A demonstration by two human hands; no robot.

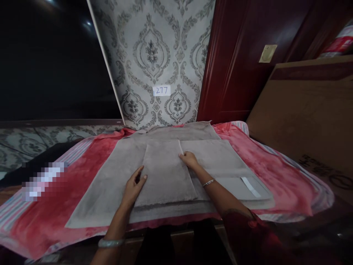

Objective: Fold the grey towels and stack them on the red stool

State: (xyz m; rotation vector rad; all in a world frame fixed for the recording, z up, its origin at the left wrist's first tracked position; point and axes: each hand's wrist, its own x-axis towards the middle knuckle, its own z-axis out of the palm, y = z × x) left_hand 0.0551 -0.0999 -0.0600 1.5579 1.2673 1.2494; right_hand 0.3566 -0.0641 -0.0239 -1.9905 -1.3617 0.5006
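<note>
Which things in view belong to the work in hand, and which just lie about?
Likely in the job:
upper grey cloth
left hand and right hand, at its edges
lower grey cloth
red blanket underneath

Apparently just around:
cardboard box
dark screen
card marked 277

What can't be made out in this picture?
All in the head view:
Right hand: its curled fingers, hidden by the hand itself.
Cloth between the hands: its underside, hidden by its top.
Blanket: what it lies on, largely covered by it.
Pixelated patch: whatever it masks.
Screen: left end, cut off by the edge.
Box: print, too blurred to read; far right, cut off by the edge.
</note>
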